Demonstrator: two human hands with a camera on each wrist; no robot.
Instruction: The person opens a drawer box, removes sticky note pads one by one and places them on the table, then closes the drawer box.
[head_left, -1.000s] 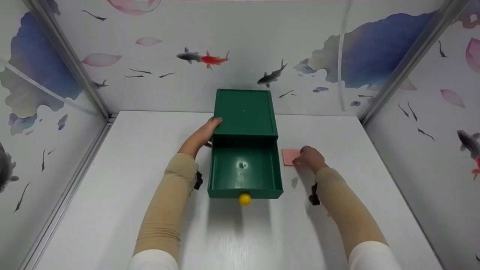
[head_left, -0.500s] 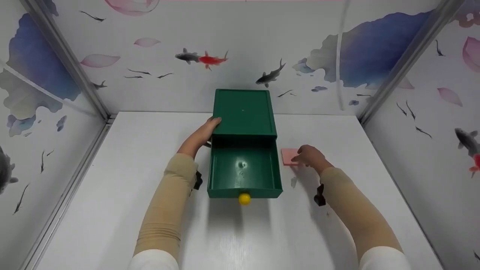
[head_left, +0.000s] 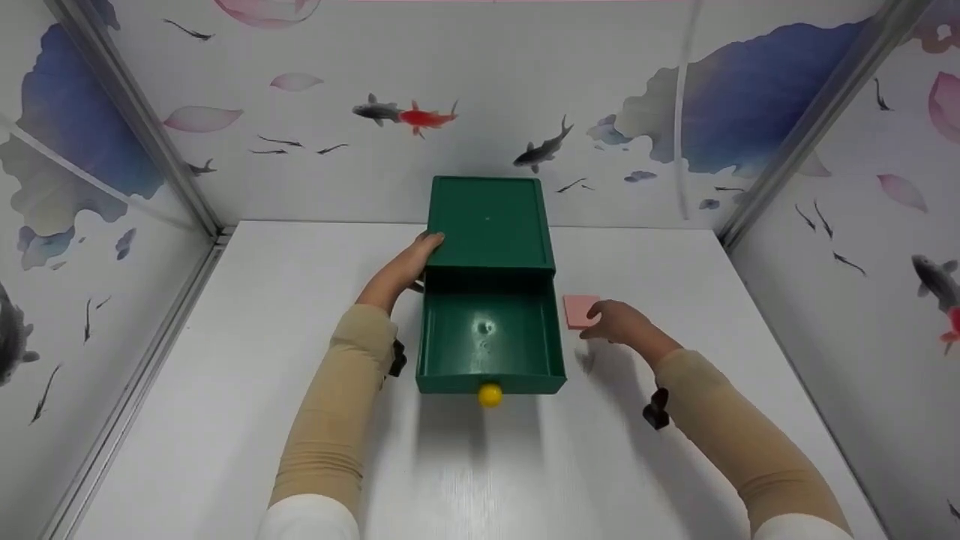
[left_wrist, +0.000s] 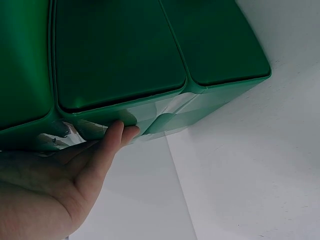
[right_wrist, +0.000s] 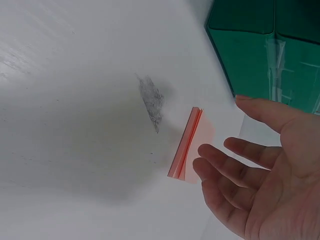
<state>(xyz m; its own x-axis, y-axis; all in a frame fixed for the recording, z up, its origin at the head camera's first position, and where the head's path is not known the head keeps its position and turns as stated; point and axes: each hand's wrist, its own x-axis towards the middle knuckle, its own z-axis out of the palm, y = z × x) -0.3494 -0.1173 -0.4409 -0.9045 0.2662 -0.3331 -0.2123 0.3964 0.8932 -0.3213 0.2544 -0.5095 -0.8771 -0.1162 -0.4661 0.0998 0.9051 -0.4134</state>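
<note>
The left hand (head_left: 405, 268), fingers nearly straight, rests against the left side of one green box (head_left: 487, 221), gripping nothing. The box's long axis runs front to back; its one pulled-out drawer (head_left: 487, 352) points its single yellow knob (head_left: 490, 395) toward the person. Right of it, one squarish pink pad (head_left: 577, 311) lies on the counter (head_left: 217, 420), unmoved. The right hand (head_left: 624, 322), loosely spread and holding nothing, has opened wider than a second ago, at the pad's right edge.
</note>
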